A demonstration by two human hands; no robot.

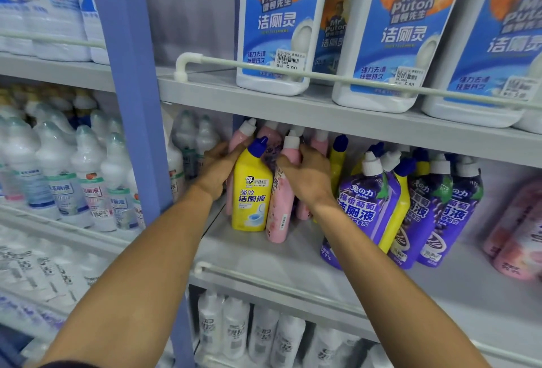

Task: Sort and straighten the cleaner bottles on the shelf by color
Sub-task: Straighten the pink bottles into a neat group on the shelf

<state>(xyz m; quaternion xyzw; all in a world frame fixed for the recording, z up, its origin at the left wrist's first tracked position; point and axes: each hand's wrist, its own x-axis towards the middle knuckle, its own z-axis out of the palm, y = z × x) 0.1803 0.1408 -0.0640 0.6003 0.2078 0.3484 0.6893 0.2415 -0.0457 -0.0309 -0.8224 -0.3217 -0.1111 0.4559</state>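
On the middle shelf [264, 259] a yellow bottle [250, 194] with a blue cap stands at the front left. A pink bottle [281, 206] with a white cap leans right beside it, and more pink bottles [319, 141] stand behind. My left hand [218, 171] grips the yellow bottle's left side at the shoulder. My right hand [308, 175] is closed around the leaning pink bottle's upper part. To the right, purple bottles [360, 209] and yellow bottles [400, 206] are mixed and tilted. Pink bottles [516, 235] stand at the far right.
A white guard rail [264, 278] runs along the middle shelf's front edge. The upper shelf holds large white-and-blue bottles [278, 30] behind its own rail. A blue upright post [137, 103] separates a left bay of clear white bottles [85, 180]. White bottles [249, 329] fill the lower shelf.
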